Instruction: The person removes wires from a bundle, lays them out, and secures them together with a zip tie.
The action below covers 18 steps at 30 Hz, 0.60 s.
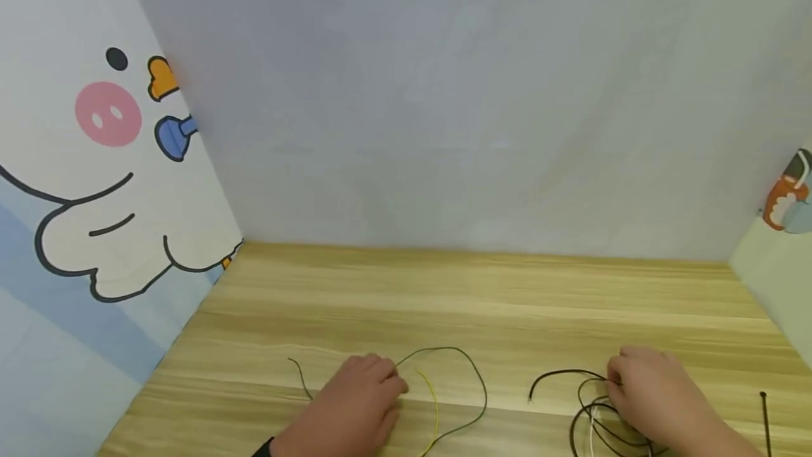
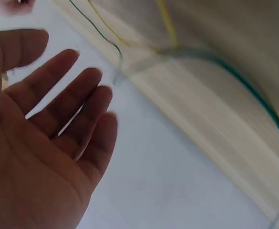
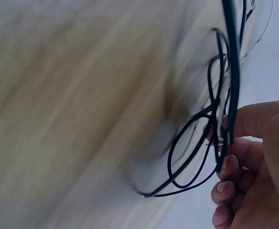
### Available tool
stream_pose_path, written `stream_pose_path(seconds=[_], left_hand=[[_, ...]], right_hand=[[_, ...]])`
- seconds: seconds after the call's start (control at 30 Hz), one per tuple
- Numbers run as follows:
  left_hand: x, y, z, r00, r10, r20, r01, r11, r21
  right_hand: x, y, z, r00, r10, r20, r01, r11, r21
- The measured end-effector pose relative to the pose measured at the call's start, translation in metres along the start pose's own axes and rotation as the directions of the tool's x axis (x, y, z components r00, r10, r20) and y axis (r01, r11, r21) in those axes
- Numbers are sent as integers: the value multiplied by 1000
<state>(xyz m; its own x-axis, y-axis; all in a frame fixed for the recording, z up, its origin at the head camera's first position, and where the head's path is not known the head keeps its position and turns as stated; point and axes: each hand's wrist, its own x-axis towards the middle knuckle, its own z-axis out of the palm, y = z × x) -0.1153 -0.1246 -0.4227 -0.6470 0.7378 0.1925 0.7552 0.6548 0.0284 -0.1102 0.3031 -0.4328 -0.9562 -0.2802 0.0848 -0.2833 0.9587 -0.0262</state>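
On the wooden table, a thin green wire curves in a loop to the right of my left hand. A yellow wire lies inside that loop. In the left wrist view, my left fingers are loosely bent with nothing between them, apart from the wires. My right hand pinches a loose tangle of black wires between thumb and fingers. The right wrist view shows the coiled black wire hanging from these fingertips, with a white wire among the loops.
A thin black rod-like piece with a small knob at its end lies at the right. Behind the table rises a plain grey wall. A cartoon-printed panel stands along the left side, another printed panel at the right.
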Motion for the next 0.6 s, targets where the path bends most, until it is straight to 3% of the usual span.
stream_pose_path(seconds=[0.1,0.2,0.37,0.47,0.6], left_hand=[[5,10,11,991,134,21,-134,991,23],[4,14,22,977,205,60,-207,978,18],[3,19,37,970,176,169,-164,983,-84],[6,24,44,971,162,173,-143,982,-121],[9,30,55,967,225,120,-215,972,-92]], right_hand=[[1,0,-2,1000,-5,-10,5,1000,10],[4,-1,-5,1000,-11,24,9,997,73],[4,-2,-8,990,26,142,-53,980,191],[3,-2,-7,997,7,79,-23,979,200],[3,-2,-3,997,-49,-55,57,986,154]])
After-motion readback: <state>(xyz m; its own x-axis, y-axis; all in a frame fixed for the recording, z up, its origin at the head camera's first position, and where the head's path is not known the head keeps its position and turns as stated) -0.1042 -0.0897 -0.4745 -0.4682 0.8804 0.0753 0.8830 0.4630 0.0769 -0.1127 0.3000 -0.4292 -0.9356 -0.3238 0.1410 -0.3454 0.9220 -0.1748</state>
